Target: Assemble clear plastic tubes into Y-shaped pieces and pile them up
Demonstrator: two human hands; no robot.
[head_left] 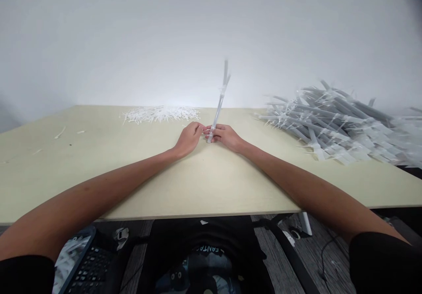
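Note:
My right hand [227, 136] is closed around the lower part of a slim grey cable bundle [219, 105]. The bundle stands nearly upright, leaning a little to the right, and its upper end splits in two and is blurred. Clear wrapping or ties circle it near the top and bottom. Just left of it, my left hand [191, 138] is pinched shut at a thin white cable tie [206, 130] by the bundle's lower end. Most of that tie is hidden by the fingers.
A pile of small white cable ties [161, 114] lies at the back of the table [211, 188]. On the right rises a large heap of grey tied bundles [329, 118]. A few white scraps [60, 132] lie at left. Below stands a dark crate [87, 259] holding white pieces.

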